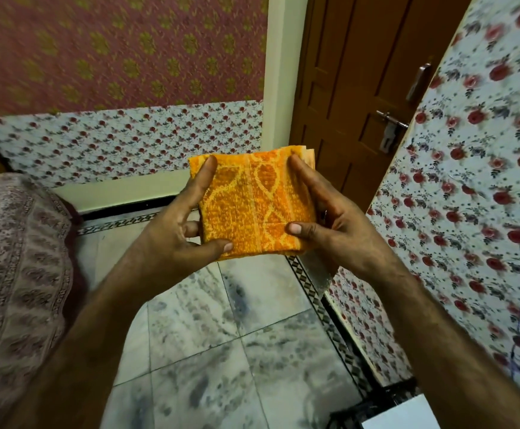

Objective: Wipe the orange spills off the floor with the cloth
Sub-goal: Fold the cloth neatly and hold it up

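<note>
A folded orange and yellow patterned cloth [254, 205] is held up in front of me, well above the floor. My left hand [175, 233] grips its left edge, with a finger along the top corner and the thumb on the bottom edge. My right hand [330, 224] grips its right edge in the same way. Below lies a grey-white marble tiled floor [221, 351]; I see no orange spill on the visible part of it.
A bed with a floral cover [14, 274] stands at the left. A brown wooden door [354, 88] with a metal latch is ahead, between flowered walls [469, 196]. A dark stand with a white object [398, 410] sits at the bottom right.
</note>
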